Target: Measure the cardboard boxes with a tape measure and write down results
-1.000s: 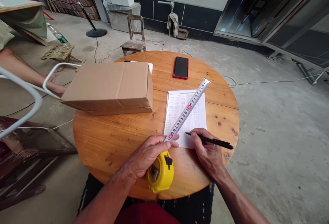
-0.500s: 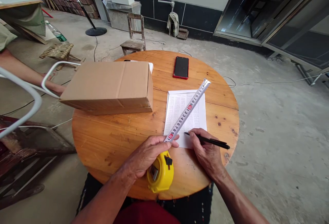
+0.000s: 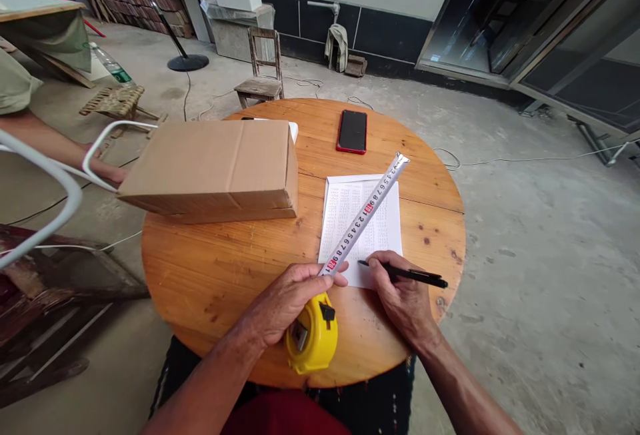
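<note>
My left hand is closed on a yellow tape measure, thumb and fingers pinching the blade near the case. The silver blade sticks out up and to the right, crossing over a sheet of paper printed with rows of small characters. In my right hand is a black pen, its tip at the lower part of the paper. The hand rests at the paper's lower right corner. Both lie over a round wooden table.
A cardboard box stands on the table's left side. A red-edged phone lies at the back. Another person's arm reaches behind the box beside a white tubular frame. A small wooden chair stands beyond the table.
Almost nothing differs. The other person's arm and sleeve at the left have shifted slightly; my hands, the tape measure and the pen stay in place.
</note>
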Motion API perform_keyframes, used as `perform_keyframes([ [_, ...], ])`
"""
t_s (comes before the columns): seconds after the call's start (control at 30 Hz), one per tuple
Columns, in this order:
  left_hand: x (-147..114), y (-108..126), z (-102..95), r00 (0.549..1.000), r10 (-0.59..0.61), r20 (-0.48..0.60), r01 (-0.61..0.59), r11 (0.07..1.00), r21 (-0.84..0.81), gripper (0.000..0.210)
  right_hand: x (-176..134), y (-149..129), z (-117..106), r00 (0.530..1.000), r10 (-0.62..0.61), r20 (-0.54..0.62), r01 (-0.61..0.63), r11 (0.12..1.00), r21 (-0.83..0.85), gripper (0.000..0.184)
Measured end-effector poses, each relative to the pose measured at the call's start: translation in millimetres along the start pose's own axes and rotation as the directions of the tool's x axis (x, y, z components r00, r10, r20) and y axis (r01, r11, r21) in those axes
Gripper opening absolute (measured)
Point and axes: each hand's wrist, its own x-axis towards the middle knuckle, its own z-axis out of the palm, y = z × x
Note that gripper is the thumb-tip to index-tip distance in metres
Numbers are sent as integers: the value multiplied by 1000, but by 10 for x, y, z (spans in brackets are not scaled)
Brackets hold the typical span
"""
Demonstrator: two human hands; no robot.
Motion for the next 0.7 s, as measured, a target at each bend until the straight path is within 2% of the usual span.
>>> perform_keyframes([
  [0.2, -9, -9, -3, 1000, 22, -5, -21, 1000, 6, 23, -11, 27, -37, 989, 76, -130, -55, 985, 162, 12],
  [0.37, 2, 5, -5, 1000, 19, 5, -19, 999, -35, 21, 32, 54, -28, 978, -32, -206, 44, 998, 54, 14],
  [0.57, 12, 25, -5, 1000, 24, 6, -24, 999, -49, 23, 52, 107, 32, 974, -159, -162, 144, 985, -99, 25],
  [0.7, 14, 26, -6, 999, 42, 6, -41, 997, -65, 25, 83, 84, -31, 963, -267, -29, 249, 928, -276, 33],
])
